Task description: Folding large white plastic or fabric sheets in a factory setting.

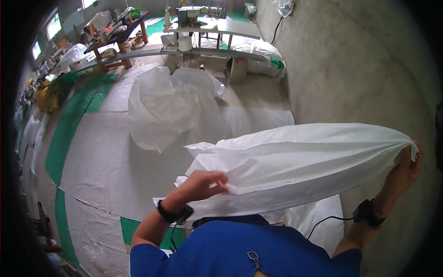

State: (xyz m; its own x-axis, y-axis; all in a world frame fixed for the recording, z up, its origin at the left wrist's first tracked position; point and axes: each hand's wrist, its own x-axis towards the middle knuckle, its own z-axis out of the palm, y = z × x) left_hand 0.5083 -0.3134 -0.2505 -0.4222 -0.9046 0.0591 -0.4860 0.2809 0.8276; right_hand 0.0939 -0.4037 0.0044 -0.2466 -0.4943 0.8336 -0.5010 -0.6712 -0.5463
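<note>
A long white sheet [295, 159] of thin, fabric-like material stretches in front of me, pleated lengthwise. My right hand [412, 161] is raised at the far right, its fingers closed round the sheet's gathered end. Toward the middle, my left hand [205, 183] has its fingers curled at the sheet's left part, where creases run out from the fingertips. The grip there is partly hidden and slightly blurred. Past my left hand, the sheet's loose corners stick out to the left. Each wrist wears a black band with a small device and a cable.
A crumpled translucent white sheet [170, 104] lies on the covered floor ahead. Beyond it stands a sewing machine [189, 16] on a white table [235, 28], with a thread cone [184, 44] nearby. A bare wall [350, 69] rises on the right. A cluttered dark workbench [115, 39] stands far left.
</note>
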